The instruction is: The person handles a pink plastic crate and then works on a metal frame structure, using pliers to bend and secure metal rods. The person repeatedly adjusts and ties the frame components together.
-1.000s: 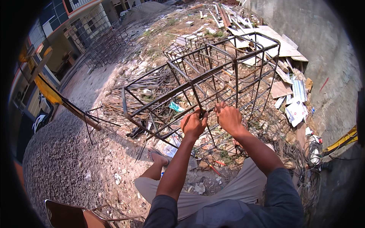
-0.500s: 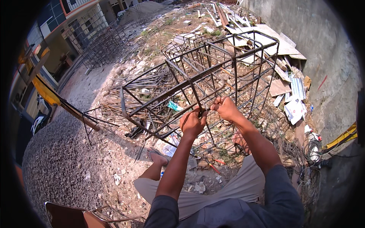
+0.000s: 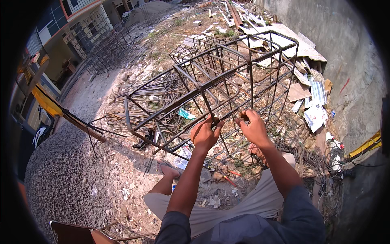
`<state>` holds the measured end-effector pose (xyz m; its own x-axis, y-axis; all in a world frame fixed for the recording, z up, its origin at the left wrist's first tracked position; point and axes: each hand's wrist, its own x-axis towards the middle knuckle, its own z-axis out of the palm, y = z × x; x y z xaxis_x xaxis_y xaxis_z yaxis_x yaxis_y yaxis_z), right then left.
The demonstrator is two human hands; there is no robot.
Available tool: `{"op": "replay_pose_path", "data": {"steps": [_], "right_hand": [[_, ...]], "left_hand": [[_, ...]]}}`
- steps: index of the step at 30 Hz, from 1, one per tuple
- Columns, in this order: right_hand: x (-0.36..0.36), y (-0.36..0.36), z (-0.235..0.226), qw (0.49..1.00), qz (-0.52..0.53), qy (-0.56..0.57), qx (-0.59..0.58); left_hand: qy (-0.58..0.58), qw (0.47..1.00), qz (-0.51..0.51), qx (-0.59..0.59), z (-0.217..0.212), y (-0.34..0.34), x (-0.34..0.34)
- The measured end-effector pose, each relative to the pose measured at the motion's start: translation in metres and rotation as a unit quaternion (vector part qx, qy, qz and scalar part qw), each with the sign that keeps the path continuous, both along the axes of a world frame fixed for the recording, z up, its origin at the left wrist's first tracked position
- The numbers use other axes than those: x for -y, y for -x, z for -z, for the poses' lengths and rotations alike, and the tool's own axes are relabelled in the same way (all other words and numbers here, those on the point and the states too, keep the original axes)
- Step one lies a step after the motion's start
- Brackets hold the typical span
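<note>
In front of me stands a long cage of dark steel rebar (image 3: 224, 75), its lengthwise bars crossed by square hoops. My left hand (image 3: 205, 134) is closed at the near side of the cage, fingers curled round the spot where an upright meets a lower lengthwise bar. Its thumb points off to the right. My right hand (image 3: 253, 127) hovers a little to the right, apart from the left one. Thumb and fingertips are drawn together there; anything thin between them is too small to make out.
Bundled rebar rods (image 3: 142, 95) lie beyond the cage at left. A gravel heap (image 3: 65, 179) rises at the left, and a concrete wall (image 3: 345, 53) runs along the right. Scrap boards (image 3: 298, 49) and tangled wire (image 3: 313, 166) lie near it. A red-handled tool (image 3: 229, 179) rests on the ground.
My right hand has moved right and slightly down, away from the left hand. The left hand stays at the same bar crossing, its thumb now spread further out.
</note>
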<state>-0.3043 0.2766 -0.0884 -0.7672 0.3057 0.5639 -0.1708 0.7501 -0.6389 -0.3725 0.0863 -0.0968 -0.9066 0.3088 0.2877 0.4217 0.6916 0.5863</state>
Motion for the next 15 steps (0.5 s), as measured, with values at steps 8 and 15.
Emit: {"op": "replay_pose_path", "data": {"steps": [8, 15], "right_hand": [[0.077, -0.08, 0.176, 0.955, -0.188, 0.018, 0.23], [0.055, -0.077, 0.401, 0.723, -0.19, -0.083, 0.659]], "left_hand": [[0.005, 1.0, -0.024, -0.015, 0.0, 0.0, -0.004], [-0.004, 0.997, -0.03, -0.065, 0.015, 0.005, -0.002]]}}
